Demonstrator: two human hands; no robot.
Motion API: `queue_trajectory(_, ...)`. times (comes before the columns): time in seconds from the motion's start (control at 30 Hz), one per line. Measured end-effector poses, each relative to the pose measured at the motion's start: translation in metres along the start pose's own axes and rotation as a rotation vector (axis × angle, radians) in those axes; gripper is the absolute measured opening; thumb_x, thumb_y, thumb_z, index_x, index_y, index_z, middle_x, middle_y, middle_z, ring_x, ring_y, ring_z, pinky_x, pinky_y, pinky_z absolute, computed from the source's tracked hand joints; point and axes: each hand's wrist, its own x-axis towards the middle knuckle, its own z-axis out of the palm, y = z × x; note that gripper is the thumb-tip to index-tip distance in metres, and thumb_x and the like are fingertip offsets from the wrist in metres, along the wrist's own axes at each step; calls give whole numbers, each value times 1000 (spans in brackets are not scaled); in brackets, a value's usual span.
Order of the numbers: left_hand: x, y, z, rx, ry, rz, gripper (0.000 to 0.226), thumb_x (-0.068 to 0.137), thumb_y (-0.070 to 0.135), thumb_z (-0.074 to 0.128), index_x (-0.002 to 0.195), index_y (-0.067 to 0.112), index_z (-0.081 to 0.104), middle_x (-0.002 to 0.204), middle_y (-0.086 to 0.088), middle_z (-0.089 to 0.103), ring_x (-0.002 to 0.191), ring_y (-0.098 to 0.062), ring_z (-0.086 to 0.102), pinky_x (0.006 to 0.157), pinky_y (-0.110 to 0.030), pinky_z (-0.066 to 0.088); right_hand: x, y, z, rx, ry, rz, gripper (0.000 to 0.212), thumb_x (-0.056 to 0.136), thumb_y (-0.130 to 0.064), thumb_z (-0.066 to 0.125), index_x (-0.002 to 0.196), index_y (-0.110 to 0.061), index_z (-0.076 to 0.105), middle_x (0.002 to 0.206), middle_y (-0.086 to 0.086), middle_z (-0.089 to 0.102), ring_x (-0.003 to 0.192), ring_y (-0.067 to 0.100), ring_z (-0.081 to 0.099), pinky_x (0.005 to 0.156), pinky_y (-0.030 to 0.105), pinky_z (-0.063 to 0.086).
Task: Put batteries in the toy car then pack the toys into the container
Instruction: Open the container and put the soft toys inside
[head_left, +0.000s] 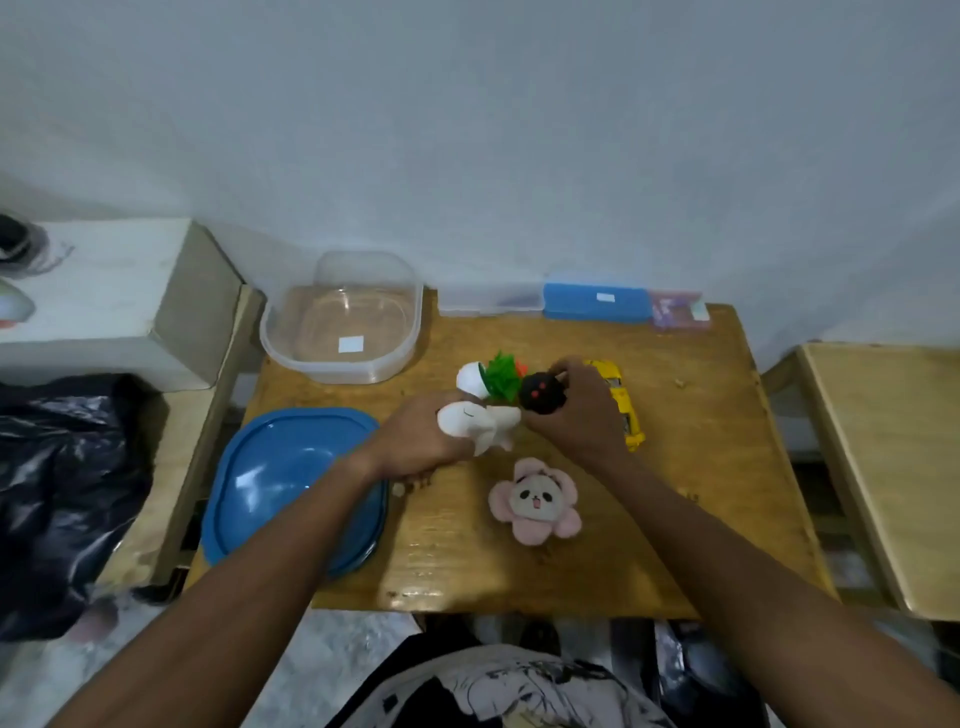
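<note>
My left hand (415, 441) grips a white plush toy (480, 423) just above the wooden table (701, 467). My right hand (576, 410) holds a small black plush toy (542, 393) with red eyes, right beside the white one. Behind them lies a white and green toy (491, 379). The yellow toy car (623, 402) sits on the table, partly hidden under my right hand. A pink flower-shaped panda plush (535, 500) lies nearer to me. The clear plastic container (343, 322) stands empty at the table's back left.
The container's blue lid (280, 478) lies at the front left of the table. A blue box (597, 302) and clear cases line the back edge against the wall. A black plastic bag (57, 493) is at far left and another wooden table (883, 457) at right.
</note>
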Motion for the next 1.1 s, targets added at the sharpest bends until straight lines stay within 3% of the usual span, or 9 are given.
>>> queue_trajectory(0.13,-8,11,-26,-253,287,-15,62,60,38,69,118,15,68,100,3,70,85,-5,66,69,-21,52,25,-27,-15,180,11,-78,50,66,-28,86,107,-24,56,72,-15,54,65,4,54,56,25,41)
queue_trajectory(0.23,-14,16,-54,-414,505,-35,51,66,26,66,115,10,65,98,-3,66,80,-8,63,62,-19,52,47,-50,-1,157,-28,-112,48,74,-38,77,115,-29,54,94,-7,64,85,17,61,70,33,49)
queue_trajectory(0.3,-14,6,-76,-348,647,-57,49,67,27,70,115,19,66,103,3,68,89,-11,64,72,-21,55,61,-65,16,105,-56,-115,43,85,-36,67,125,-28,52,113,1,65,101,23,61,82,36,50)
queue_trajectory(0.4,-9,-19,-111,-74,762,-109,61,59,33,81,117,26,67,113,3,67,101,-17,65,86,-37,56,84,-92,42,23,-101,-147,47,89,-24,61,134,-24,48,122,6,60,108,25,59,84,34,47)
queue_trajectory(0.5,3,-43,-143,193,712,-120,63,60,30,84,120,22,66,119,-1,58,107,-22,60,91,-38,51,114,-118,73,-75,-122,-206,46,87,-22,59,132,-22,49,114,8,60,99,26,59,81,37,49)
queue_trajectory(0.67,36,-79,-177,434,468,-163,65,66,30,86,127,27,63,127,-2,46,107,-25,58,86,-32,48,163,-148,125,-362,-60,-302,14,86,-13,55,100,-17,57,86,7,54,68,25,53,55,30,40)
queue_trajectory(0.8,64,-100,-182,530,371,-200,64,71,35,82,130,28,59,126,-3,43,99,-29,62,84,-41,54,186,-161,157,-509,-195,-299,13,89,-17,52,101,-18,57,92,4,54,73,23,56,61,31,47)
queue_trajectory(0.93,76,-117,-180,626,281,-268,66,76,37,78,135,26,52,135,-8,37,101,-32,61,80,-38,50,193,-156,180,-632,-139,-400,18,95,-20,45,102,-16,61,90,7,61,79,28,58,66,35,43)
queue_trajectory(1.1,83,-123,-179,653,216,-319,67,76,39,77,136,25,51,139,-9,37,107,-34,57,80,-36,45,197,-146,192,-791,-101,-460,14,88,-24,54,91,-18,66,70,5,69,94,30,50,76,40,26)
